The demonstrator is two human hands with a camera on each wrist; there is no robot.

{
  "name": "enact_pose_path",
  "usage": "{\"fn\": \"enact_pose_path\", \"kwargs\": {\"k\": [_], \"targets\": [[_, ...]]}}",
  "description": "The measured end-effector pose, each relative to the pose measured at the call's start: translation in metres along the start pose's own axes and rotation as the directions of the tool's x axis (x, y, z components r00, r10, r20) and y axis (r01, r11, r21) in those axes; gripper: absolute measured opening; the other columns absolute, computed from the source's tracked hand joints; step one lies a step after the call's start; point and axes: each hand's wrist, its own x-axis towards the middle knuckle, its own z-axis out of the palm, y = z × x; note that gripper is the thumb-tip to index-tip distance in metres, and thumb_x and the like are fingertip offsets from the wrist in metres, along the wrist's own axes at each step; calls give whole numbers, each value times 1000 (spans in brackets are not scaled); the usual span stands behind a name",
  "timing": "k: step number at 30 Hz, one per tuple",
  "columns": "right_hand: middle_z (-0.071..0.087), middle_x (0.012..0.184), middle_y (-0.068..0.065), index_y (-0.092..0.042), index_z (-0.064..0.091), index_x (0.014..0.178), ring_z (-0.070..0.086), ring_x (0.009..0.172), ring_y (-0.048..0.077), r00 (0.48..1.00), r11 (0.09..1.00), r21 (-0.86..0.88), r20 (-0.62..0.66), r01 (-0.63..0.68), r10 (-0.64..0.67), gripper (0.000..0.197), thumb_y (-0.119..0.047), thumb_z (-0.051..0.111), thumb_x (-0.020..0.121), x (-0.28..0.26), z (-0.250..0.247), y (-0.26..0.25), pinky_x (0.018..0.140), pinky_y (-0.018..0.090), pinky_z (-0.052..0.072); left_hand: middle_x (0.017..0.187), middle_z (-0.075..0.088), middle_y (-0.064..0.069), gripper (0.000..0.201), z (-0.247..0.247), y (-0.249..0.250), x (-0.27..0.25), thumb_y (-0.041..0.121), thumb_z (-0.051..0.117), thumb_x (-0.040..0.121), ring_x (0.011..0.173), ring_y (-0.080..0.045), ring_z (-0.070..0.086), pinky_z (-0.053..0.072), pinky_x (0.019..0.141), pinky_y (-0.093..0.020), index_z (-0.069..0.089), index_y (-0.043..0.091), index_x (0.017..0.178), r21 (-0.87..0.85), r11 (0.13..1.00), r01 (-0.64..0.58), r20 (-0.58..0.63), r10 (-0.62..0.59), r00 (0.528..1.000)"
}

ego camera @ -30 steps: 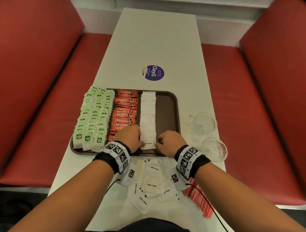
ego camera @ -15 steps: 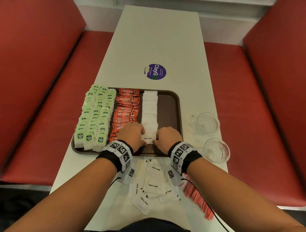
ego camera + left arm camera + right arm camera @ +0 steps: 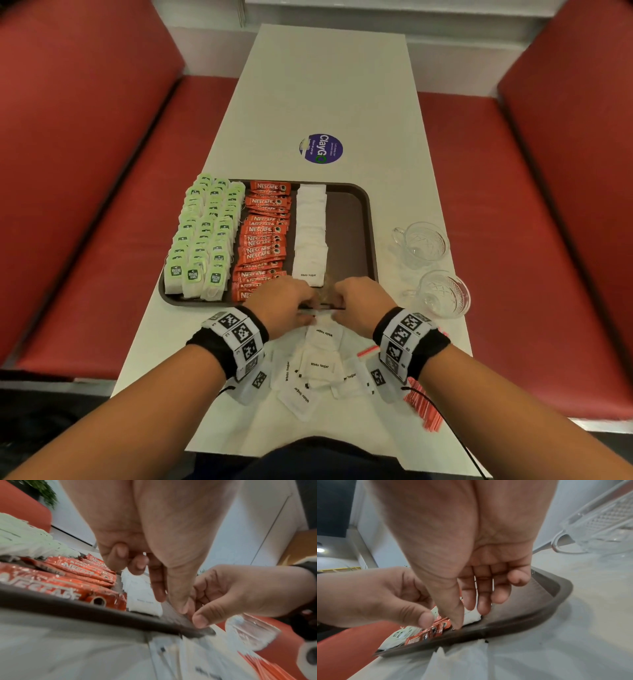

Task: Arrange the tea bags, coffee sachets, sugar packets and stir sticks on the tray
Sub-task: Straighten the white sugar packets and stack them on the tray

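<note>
Head view: brown tray [image 3: 363, 219] on the white table [image 3: 329, 85], holding three rows of green tea bags [image 3: 202, 236] at left, a column of red coffee sachets [image 3: 263, 240] in the middle, and a column of white sugar packets [image 3: 310, 236] right of them; the tray's right strip is bare. Left hand [image 3: 284, 305] and right hand [image 3: 359, 301] sit close together over the tray's near rim, just below the nearest sugar packet; fingers hidden from here. Loose sugar packets [image 3: 320, 363] are piled on the table between the wrists, red stir sticks [image 3: 423, 407] near the right wrist at the table edge. Two glass cups [image 3: 419, 243] stand right of the tray, a purple sticker [image 3: 321, 148] beyond it. Left wrist view, blurry: left hand [image 3: 154, 545] has outer fingers curled in, index and thumb pointing down toward the rim, nothing visibly pinched; the right hand [image 3: 240, 592] is loosely curled, thumb tip just over the rim. Right wrist view: right hand [image 3: 471, 547] fingers extended and relaxed, tips down near a sugar packet [image 3: 472, 616] on the tray floor, not grasping; the left hand [image 3: 376, 596] is loosely curled, holding nothing I can see.
</note>
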Motion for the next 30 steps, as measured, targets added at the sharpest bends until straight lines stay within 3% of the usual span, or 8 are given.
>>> {"fn": "enact_pose_path", "kwargs": {"k": [4,10,15,20,22,24,27,30], "targets": [[64,92,3,-18,60,89,60,86,23,1000,999,-43,-6,-3,3,6,-14,57,87,-12,11,0,70,32,47,112,58,11,32,16,12,-5,47,71,85,105,-12,55,49,86,-33,68,32,113,69,997,-31,15,30,999],[63,112,4,-33,65,126,62,102,26,998,992,-121,51,45,-39,40,-12,49,96,-18,25,1,82,38,54,99,48,11,29,28,22,-13,50,69,85,100,-13,53,45,76,-30,69,32,108,155,987,-34,47,27,999],[65,117,3,-29,64,127,60,110,25,999,991,-128,-5,46,-47,32,-37,53,97,-23,27,-4,88,38,52,95,67,10,13,28,13,-27,33,72,86,89,-11,61,49,79,-27,64,28,95,15,999,31,66,-32,997],[67,119,1,-29,64,124,62,108,25,997,987,-146,-25,70,-75,35,-39,59,91,-20,23,-18,85,39,54,100,61,6,38,19,1,-40,22,63,91,91,-13,57,48,83,-29,54,24,128,-87,991,97,35,-94,995],[67,116,4,-26,64,123,63,107,27,997,979,-186,23,80,-77,33,-34,61,90,-19,22,-24,83,38,55,113,62,4,44,13,-5,-44,19,57,91,101,-15,58,47,89,-29,53,23,135,-97,990,103,23,-101,995],[66,115,7,-23,64,123,63,106,29,996,975,-209,52,77,-68,33,-29,63,91,-18,21,-28,83,38,55,116,62,6,38,8,-9,-48,18,55,92,105,-15,58,44,87,-27,58,25,129,-107,990,90,11,-89,996],[66,115,9,-18,65,121,64,104,30,995,973,-221,88,61,-43,32,-28,67,91,-16,22,-32,86,40,56,86,55,20,21,2,-8,-52,20,59,92,80,-5,52,37,70,-23,65,29,110,-128,989,74,-29,-78,997],[66,108,8,-14,66,110,64,97,28,992,969,-237,120,73,-45,24,-27,67,90,-15,20,-36,84,39,56,74,54,19,12,-2,-7,-54,23,63,90,69,2,49,39,66,-23,66,33,95,-181,982,52,-67,-65,996]]}}
